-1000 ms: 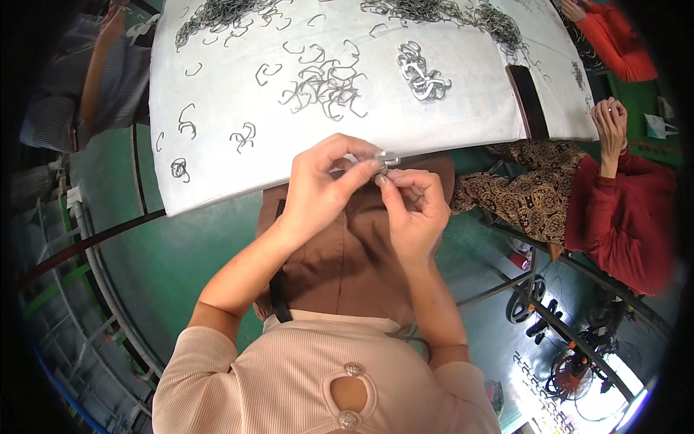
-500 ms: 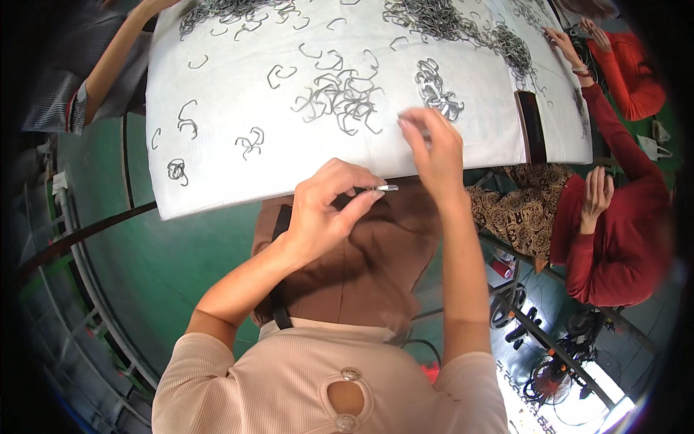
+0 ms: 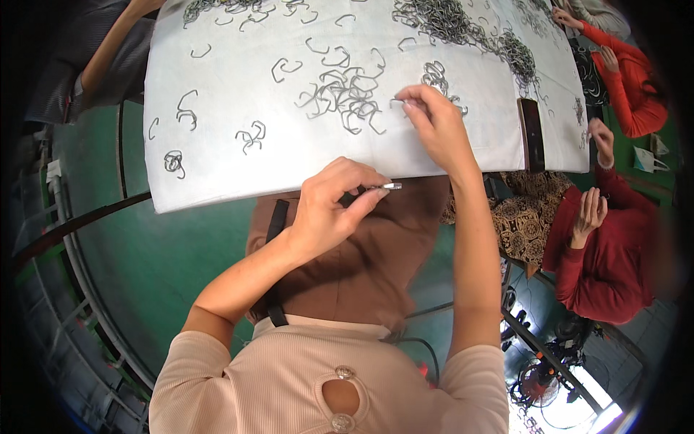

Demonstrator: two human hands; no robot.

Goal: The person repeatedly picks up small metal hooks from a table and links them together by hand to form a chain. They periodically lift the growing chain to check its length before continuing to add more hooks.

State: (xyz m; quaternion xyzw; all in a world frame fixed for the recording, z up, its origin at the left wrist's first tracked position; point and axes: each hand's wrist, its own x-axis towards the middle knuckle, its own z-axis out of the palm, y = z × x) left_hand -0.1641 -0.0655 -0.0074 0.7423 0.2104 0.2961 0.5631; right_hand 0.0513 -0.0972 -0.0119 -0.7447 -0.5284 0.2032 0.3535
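Note:
My left hand (image 3: 340, 195) is closed in front of the table's near edge. Its thumb and fingers pinch a small shiny silver metal piece (image 3: 391, 186), most of it hidden by the fingers. Over the tabletop, my right hand (image 3: 436, 126) has thumb and forefinger together on a thin curved metal hook (image 3: 397, 101). Left of that hand lies a loose heap of similar grey hooks (image 3: 343, 94). Partly behind the right fingers is a tighter cluster of brighter silver pieces (image 3: 434, 72).
A white-covered table (image 3: 217, 170) carries larger hook piles (image 3: 441, 22) at the far side. A dark phone-like slab (image 3: 531, 134) lies near the right edge. Co-workers sit right, one in a dark red sleeve (image 3: 600, 267); another arm (image 3: 108, 50) is at the left.
My right hand has moved forward, and a curved hook now shows clearly at its fingertips. My left hand stays nearly still. A co-worker's dark red sleeve has drawn back from the far pile.

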